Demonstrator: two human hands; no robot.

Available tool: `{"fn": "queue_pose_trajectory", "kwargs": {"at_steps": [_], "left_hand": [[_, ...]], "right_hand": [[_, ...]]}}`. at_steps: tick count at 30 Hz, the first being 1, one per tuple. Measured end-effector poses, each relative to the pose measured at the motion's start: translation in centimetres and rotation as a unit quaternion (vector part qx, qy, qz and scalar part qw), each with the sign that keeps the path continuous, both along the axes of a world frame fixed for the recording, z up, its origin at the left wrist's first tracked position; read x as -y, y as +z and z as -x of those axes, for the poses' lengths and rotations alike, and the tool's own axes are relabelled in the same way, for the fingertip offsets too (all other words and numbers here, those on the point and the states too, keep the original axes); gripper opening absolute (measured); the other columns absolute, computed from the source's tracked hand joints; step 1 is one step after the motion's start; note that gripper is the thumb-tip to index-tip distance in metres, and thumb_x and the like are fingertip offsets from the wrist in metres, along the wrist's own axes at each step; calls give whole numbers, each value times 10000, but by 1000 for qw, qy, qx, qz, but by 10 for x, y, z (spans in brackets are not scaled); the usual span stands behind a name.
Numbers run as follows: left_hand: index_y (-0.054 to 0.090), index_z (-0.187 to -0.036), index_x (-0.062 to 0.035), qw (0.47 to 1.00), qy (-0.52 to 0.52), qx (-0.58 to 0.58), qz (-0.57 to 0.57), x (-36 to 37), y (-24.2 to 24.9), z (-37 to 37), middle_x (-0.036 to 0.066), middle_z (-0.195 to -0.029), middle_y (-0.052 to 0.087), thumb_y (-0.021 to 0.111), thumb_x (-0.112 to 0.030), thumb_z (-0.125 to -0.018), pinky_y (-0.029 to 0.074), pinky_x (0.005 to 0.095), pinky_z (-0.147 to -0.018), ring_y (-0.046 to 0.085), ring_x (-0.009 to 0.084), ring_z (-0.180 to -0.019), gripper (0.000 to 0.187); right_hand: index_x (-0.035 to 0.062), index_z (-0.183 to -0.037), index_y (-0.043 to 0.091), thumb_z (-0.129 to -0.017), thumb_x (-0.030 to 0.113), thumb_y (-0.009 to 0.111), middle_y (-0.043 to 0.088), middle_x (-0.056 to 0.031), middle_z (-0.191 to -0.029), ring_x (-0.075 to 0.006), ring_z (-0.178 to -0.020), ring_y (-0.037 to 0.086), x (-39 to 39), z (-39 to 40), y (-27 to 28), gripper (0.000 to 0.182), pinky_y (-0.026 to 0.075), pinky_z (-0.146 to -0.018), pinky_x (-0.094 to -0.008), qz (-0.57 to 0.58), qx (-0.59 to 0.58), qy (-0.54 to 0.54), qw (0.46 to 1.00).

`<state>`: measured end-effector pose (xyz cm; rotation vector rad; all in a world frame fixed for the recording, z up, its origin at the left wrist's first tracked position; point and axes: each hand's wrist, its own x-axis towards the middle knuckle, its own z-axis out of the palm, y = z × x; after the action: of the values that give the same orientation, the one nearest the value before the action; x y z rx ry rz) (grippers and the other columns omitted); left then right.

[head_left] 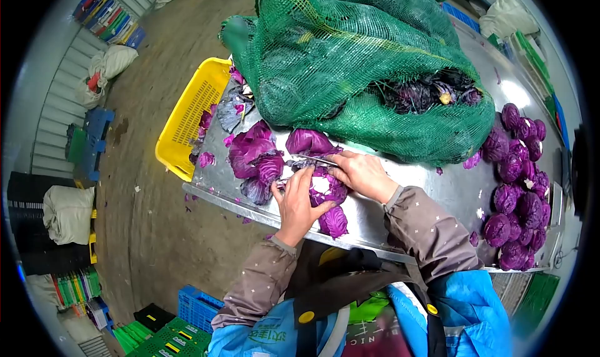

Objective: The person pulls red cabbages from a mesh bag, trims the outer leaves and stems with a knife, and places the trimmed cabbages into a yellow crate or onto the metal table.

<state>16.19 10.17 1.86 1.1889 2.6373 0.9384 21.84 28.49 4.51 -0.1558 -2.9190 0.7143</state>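
A red cabbage head (331, 191) with a pale cut stem rests on the metal table near its front edge. My left hand (296, 202) presses its fingers around the left side of this cabbage. In my right hand (364, 174) is a knife (314, 159), its thin blade pointing left across the cabbage's top. Loose purple cabbage leaves (255, 154) lie in a heap to the left of my hands. Another leaf piece (309, 142) sits just beyond the knife, and a curled one (333, 222) lies below the cabbage.
A large green mesh sack (350, 63) of cabbages covers the table's far side, with a torn opening. Trimmed cabbage heads (514, 202) are piled at the right. Beside the table's left end stands a yellow basket (185, 127) with leaf scraps. Crates (199, 305) stand at lower left.
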Motion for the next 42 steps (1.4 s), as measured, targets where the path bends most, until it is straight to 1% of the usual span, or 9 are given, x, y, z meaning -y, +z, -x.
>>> {"fn": "queue_pose_trajectory", "kwargs": {"at_steps": [5, 9, 11, 14, 18, 23, 26, 38, 42], "left_hand": [[418, -1322, -103, 999, -40, 9, 17, 5, -1, 6, 64, -1307, 454, 781, -438, -611, 167, 645, -997, 434, 253, -1213, 865], [407, -1360, -160, 996, -61, -11, 61, 16, 8, 12, 62, -1359, 392, 791, -378, -600, 199, 669, -973, 354, 276, -1275, 879], [420, -1349, -134, 999, -7, -44, -8, 20, 14, 13, 164, -1277, 407, 776, -313, -656, 296, 560, -964, 413, 330, -1177, 800], [346, -1338, -2, 983, 6, 124, -134, 17, -4, 9, 201, -1196, 424, 743, -307, -735, 394, 428, -915, 468, 374, -1075, 784], [313, -1359, 3, 990, 28, 82, -115, 0, -14, -3, 207, -1209, 414, 811, -338, -641, 360, 438, -958, 427, 368, -1122, 938], [327, -1353, -16, 993, -30, 57, -98, -15, -9, -16, 195, -1204, 410, 838, -286, -584, 353, 445, -972, 417, 360, -1136, 962], [338, -1290, 23, 992, -2, 55, -110, -21, -10, -19, 212, -1208, 408, 846, -288, -567, 335, 459, -978, 400, 371, -1143, 936], [381, -1272, 28, 996, -37, 5, -87, -25, -12, -21, 206, -1223, 452, 847, -292, -550, 355, 457, -970, 425, 374, -1137, 917], [380, -1282, 27, 993, -48, 15, -105, -21, -16, -14, 215, -1242, 448, 843, -305, -559, 356, 454, -978, 434, 384, -1142, 921]], "right_hand": [[75, -859, 582, -818, 242, 585, 624, -162, -715, -341, -662, 621, -8, 15, -27, 172, 480, -597, -454, -15, -53, -92, 994], [50, -841, 571, -826, 232, 571, 608, -204, -687, -381, -677, 608, -31, 9, -45, 183, 466, -608, -485, 6, 10, -173, 985], [36, -858, 572, -828, 235, 564, 595, -234, -687, -414, -682, 596, -25, -4, -42, 201, 454, -612, -503, 52, -3, -186, 981], [18, -875, 580, -819, 207, 571, 589, -244, -677, -420, -666, 590, -3, -22, -21, 198, 459, -620, -492, 123, 14, -201, 972], [-12, -898, 562, -828, 172, 555, 579, -260, -695, -429, -683, 592, 16, -51, -27, 197, 452, -613, -475, 260, -9, -225, 939], [63, -1099, 550, -853, 224, 563, 630, -220, -864, -387, -722, 620, -12, -85, -28, 294, 494, -662, -472, 53, 174, -261, 948], [172, -1257, 507, -882, 159, 520, 506, -142, -1153, -346, -773, 624, 4, -75, -2, 376, 517, -638, -438, 92, -10, -163, 982], [210, -1240, 529, -825, 116, 538, 533, -190, -941, -316, -611, 621, 10, -30, 1, 426, 497, -489, -415, -49, 5, -142, 989], [213, -1232, 530, -867, 183, 534, 562, -160, -950, -347, -689, 618, -6, -15, -18, 366, 507, -589, -445, 49, -6, -100, 994]]}}
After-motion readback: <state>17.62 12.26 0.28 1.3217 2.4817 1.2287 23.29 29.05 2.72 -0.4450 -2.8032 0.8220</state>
